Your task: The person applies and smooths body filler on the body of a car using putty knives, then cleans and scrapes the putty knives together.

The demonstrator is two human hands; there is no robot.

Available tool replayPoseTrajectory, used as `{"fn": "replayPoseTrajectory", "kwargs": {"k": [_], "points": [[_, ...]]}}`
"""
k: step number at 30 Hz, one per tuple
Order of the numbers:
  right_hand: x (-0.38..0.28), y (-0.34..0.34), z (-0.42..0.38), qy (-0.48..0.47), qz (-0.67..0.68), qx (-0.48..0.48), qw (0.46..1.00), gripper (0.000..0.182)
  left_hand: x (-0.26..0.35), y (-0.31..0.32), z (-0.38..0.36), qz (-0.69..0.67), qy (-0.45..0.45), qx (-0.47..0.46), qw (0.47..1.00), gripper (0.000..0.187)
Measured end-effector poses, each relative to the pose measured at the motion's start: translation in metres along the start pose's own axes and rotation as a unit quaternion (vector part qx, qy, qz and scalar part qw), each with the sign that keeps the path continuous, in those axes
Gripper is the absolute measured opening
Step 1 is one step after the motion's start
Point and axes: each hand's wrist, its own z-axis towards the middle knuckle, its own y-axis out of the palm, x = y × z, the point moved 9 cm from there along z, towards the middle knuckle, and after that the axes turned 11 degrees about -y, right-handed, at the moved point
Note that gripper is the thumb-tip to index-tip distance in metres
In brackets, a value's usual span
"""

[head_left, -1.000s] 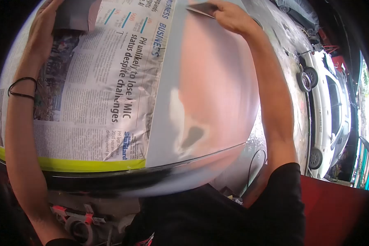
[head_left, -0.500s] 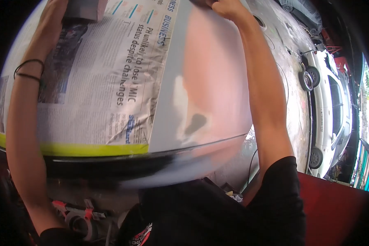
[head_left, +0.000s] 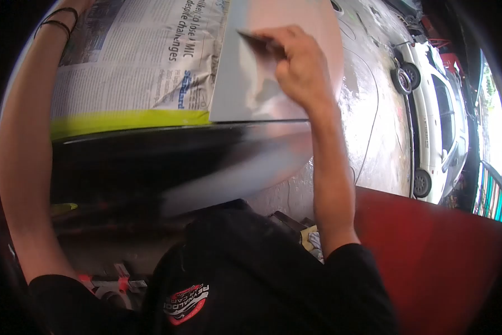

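Right of the newspaper [head_left: 122, 72], the right hand [head_left: 304, 64], fingers closed, grips a dark, thin blade [head_left: 260, 46] over the grey-and-pink panel [head_left: 228, 92]; contact cannot be determined. Yellow tape [head_left: 139, 119] borders the newspaper's near edge. The left hand is beyond view; its fingers cannot be assessed.

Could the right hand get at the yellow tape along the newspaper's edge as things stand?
Likely yes: nothing visible blocks the way from the right hand over the grey panel to the yellow tape, though the thin dark tool it holds may hinder gripping.
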Motion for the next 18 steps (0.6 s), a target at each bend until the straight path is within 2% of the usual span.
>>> {"fn": "replayPoseTrajectory", "kwargs": {"k": [3, 6, 8, 11, 14, 15, 17, 18], "points": [[-0.051, -0.009, -0.052, 0.03, -0.054, 0.022, 0.998, 0.05, -0.014, -0.01, 0.036, 0.025, -0.016, 0.019, 0.999, 0.05], [-0.089, -0.019, -0.087, 0.052, -0.065, 0.017, 0.996, 0.051, -0.002, -0.004, 0.001, 0.004, -0.018, -0.024, 1.0, 0.058], [-0.093, -0.028, -0.082, 0.031, -0.077, -0.025, 0.996, 0.051, -0.004, -0.005, 0.004, 0.015, -0.005, 0.018, 1.0, 0.064], [-0.035, -0.05, -0.037, 0.013, 0.061, 0.013, 0.998, 0.048, -0.001, -0.01, 0.008, 0.041, -0.006, 0.047, 0.998, 0.068], [0.059, -0.049, 0.047, -0.031, 0.043, 0.02, 0.998, 0.046, -0.024, -0.013, 0.047, 0.003, -0.019, 0.035, 0.999, 0.057], [0.088, -0.043, 0.078, -0.039, 0.041, 0.012, 0.998, 0.046, -0.023, -0.013, 0.043, -0.01, -0.024, 0.035, 0.999, 0.054], [0.145, -0.021, 0.138, -0.02, -0.048, -0.035, 0.998, 0.058, -0.016, -0.008, 0.03, -0.031, -0.015, 0.029, 0.999, 0.049], [0.161, -0.011, 0.165, -0.027, -0.057, -0.045, 0.997, 0.054, -0.009, -0.003, 0.021, -0.038, -0.001, 0.024, 0.999, 0.048]]}}
